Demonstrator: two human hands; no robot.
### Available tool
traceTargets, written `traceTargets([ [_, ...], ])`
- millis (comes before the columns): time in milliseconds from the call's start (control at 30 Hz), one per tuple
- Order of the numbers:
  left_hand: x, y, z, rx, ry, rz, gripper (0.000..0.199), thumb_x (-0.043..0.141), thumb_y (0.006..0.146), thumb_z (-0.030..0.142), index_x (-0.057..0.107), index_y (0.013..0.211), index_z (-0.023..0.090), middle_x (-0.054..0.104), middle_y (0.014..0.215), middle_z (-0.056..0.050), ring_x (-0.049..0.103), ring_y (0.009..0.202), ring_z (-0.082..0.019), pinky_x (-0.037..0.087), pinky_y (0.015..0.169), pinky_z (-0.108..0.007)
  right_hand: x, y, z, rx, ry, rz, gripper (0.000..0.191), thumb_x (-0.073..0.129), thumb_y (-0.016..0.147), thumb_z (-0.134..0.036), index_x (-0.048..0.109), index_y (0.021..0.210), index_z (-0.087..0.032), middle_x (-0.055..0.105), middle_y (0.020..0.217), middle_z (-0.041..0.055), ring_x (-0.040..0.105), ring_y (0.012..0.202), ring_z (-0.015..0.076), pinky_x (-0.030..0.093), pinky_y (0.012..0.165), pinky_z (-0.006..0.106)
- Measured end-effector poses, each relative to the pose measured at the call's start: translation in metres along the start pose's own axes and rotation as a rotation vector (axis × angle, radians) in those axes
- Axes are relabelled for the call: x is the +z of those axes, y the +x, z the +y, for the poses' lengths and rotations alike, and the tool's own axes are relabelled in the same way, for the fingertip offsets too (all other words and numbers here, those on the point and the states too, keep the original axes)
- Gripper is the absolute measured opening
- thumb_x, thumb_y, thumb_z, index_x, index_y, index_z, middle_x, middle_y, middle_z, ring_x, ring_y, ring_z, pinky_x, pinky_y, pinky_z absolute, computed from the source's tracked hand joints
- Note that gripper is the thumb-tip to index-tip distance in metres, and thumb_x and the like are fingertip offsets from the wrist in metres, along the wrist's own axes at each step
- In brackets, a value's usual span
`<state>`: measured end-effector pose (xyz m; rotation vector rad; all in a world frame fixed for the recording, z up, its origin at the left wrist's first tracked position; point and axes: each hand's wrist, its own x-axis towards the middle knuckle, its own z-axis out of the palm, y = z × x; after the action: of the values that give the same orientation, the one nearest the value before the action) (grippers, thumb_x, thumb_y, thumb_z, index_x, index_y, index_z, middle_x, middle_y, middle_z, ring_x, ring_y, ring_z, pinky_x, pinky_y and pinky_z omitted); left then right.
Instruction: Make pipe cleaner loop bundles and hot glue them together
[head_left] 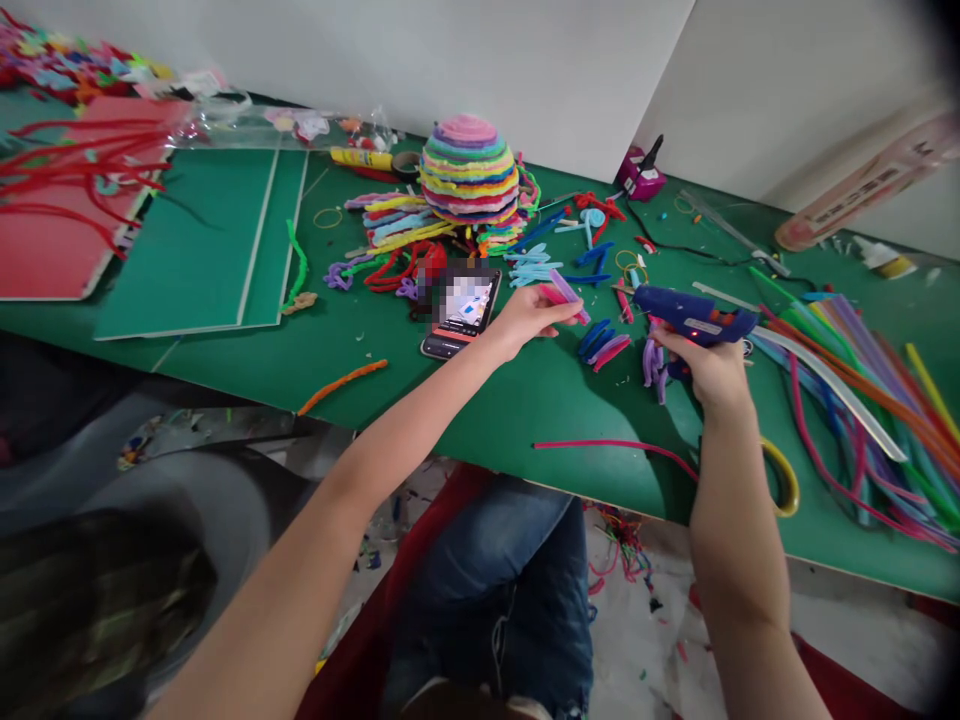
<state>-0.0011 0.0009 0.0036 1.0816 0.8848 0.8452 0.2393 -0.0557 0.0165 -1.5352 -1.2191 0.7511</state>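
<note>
Between the fingertips of my left hand (534, 318) are short pink and purple pipe cleaner pieces (567, 296). My right hand (712, 368) is wrapped round a dark blue glue gun (686, 312), whose nozzle points left toward those pieces, apart from them. A red light glows on the gun's body. Below the nozzle lie folded blue and pink pipe cleaners (604, 345), and a purple bundle (654, 370) sits beside the gun. Just left of my left hand, a phone (466, 305) rests on the green table with its screen lit.
A striped pipe cleaner dome (471, 170) stands at the back. Long pipe cleaners (862, 380) spread across the right, near a yellow tape roll (784, 478). Green boards (195, 230) lie left. One pink pipe cleaner (607, 443) crosses the front. A black cord (660, 240) runs behind the gun.
</note>
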Motion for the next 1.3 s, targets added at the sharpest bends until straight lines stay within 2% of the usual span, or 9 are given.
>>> traceTargets([
  [133, -0.001, 0.000, 0.001, 0.010, 0.010, 0.011, 0.025, 0.073, 0.073, 0.037, 0.067, 0.085, 0.016, 0.071, 0.088, -0.005, 0.066, 0.088, -0.014, 0.047, 0.064, -0.022, 0.003, 0.000, 0.007, -0.028, 0.032, -0.003, 0.020, 0.083, 0.057, -0.024, 0.069, 0.070, -0.020, 0.068, 0.073, 0.0000, 0.060, 0.071, 0.0171, 0.050, 0.074, 0.034],
  [367, -0.002, 0.000, 0.005, -0.002, 0.022, 0.063, 0.022, 0.071, 0.077, 0.032, 0.065, 0.090, 0.015, 0.072, 0.092, -0.006, 0.068, 0.088, -0.013, 0.046, 0.062, -0.021, 0.011, -0.005, 0.001, 0.025, -0.092, -0.091, 0.020, 0.082, 0.055, -0.032, 0.065, 0.063, -0.024, 0.067, 0.069, -0.0012, 0.064, 0.072, 0.0207, 0.054, 0.080, 0.040],
  [700, -0.004, 0.000, 0.005, 0.026, 0.068, 0.068, 0.024, 0.073, 0.075, 0.034, 0.063, 0.085, 0.015, 0.072, 0.089, -0.006, 0.068, 0.086, -0.014, 0.045, 0.059, -0.021, 0.009, -0.001, 0.014, -0.013, -0.101, -0.055, 0.017, 0.080, 0.059, -0.030, 0.064, 0.063, -0.025, 0.065, 0.064, -0.0024, 0.061, 0.061, 0.0184, 0.053, 0.067, 0.038],
  [967, -0.004, -0.002, 0.006, 0.056, 0.088, 0.008, 0.022, 0.073, 0.074, 0.033, 0.066, 0.083, 0.015, 0.073, 0.088, -0.008, 0.068, 0.087, -0.016, 0.046, 0.061, -0.022, 0.013, -0.003, 0.008, -0.029, -0.067, -0.014, 0.017, 0.079, 0.056, -0.025, 0.065, 0.065, -0.026, 0.069, 0.071, -0.0038, 0.065, 0.072, 0.0209, 0.055, 0.079, 0.042],
  [1300, -0.003, -0.005, 0.008, 0.058, 0.113, 0.012, 0.021, 0.071, 0.075, 0.032, 0.066, 0.084, 0.014, 0.072, 0.086, -0.008, 0.068, 0.086, -0.016, 0.047, 0.063, -0.022, 0.013, -0.005, 0.003, 0.024, -0.101, -0.021, 0.014, 0.076, 0.055, -0.026, 0.063, 0.062, -0.025, 0.068, 0.070, -0.0026, 0.065, 0.072, 0.0215, 0.054, 0.079, 0.042],
])
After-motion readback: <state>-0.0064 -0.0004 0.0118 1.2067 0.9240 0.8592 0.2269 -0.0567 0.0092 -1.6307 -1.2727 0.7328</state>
